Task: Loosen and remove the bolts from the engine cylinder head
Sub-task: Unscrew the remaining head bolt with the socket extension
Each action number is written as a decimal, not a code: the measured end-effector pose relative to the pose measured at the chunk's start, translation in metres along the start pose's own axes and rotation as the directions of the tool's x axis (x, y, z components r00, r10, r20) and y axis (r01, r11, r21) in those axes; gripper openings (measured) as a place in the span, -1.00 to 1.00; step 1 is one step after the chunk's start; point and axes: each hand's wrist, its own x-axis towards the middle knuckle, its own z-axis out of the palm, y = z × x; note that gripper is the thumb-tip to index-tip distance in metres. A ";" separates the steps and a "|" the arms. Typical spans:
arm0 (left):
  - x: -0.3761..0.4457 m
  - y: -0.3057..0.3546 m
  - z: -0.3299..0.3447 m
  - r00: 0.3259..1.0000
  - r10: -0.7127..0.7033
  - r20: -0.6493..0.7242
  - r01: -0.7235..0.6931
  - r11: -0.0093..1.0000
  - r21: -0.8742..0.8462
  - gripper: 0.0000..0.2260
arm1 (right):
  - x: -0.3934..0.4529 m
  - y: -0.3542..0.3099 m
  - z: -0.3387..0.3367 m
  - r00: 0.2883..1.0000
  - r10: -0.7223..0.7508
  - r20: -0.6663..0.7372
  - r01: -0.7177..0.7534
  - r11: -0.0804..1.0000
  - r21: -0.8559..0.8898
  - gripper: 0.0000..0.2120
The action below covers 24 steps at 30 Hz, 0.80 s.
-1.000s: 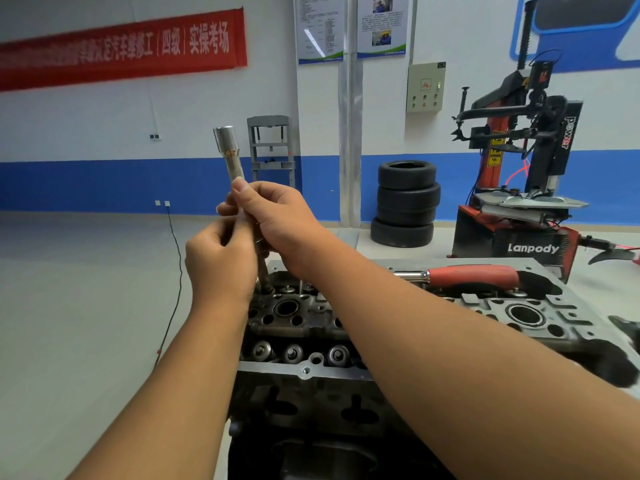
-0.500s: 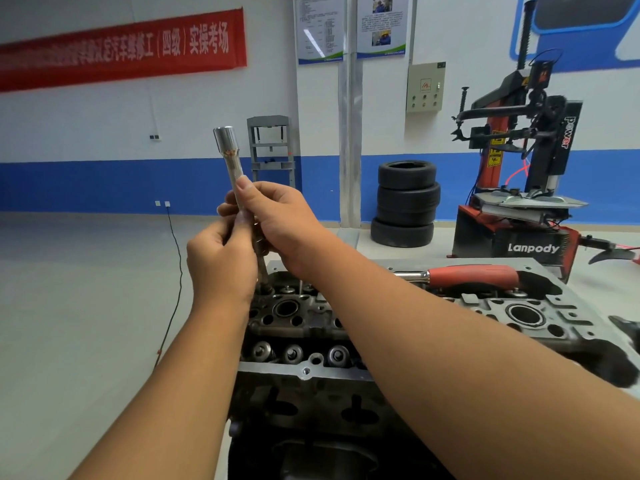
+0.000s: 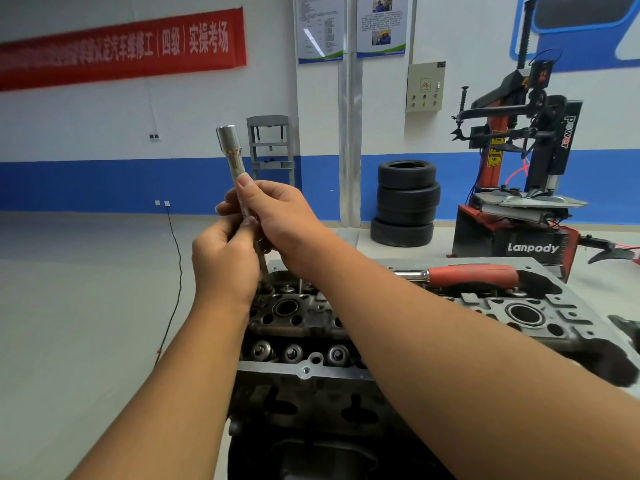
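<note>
Gripping the long chrome socket extension (image 3: pixel 235 168) as before, both the left hand (image 3: pixel 221 258) and right hand (image 3: pixel 277 216) stay clamped, tilted toward eleven o'clock above the grey metal cylinder head (image 3: pixel 381 327), no bolt yet freed.

My left hand (image 3: pixel 225 261) and right hand (image 3: pixel 277 216) grip a long socket extension (image 3: pixel 232 157) leaning toward eleven o'clock, above the cylinder head (image 3: pixel 346 327).

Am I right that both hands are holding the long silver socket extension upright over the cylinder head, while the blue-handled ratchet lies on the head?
Not quite: the ratchet's handle is red, not blue, as the head view shows. The rest holds: the left hand and right hand hold the long silver socket extension upright over the cylinder head.
</note>
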 end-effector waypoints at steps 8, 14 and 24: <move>0.003 -0.007 -0.004 0.986 0.092 -0.140 -0.066 0.982 0.176 -0.85 | 0.001 0.001 -0.001 1.000 0.017 -0.002 -0.017 1.000 0.015 -0.68; 0.002 -0.007 -0.005 0.983 0.107 -0.152 -0.077 0.979 0.191 -0.84 | 0.001 0.005 -0.002 0.999 -0.037 -0.037 0.038 0.998 0.045 -0.82; 0.001 -0.004 -0.003 0.990 0.063 -0.124 -0.051 0.994 0.094 -0.86 | 0.001 -0.001 -0.002 0.999 0.035 0.039 -0.037 0.998 0.045 -0.75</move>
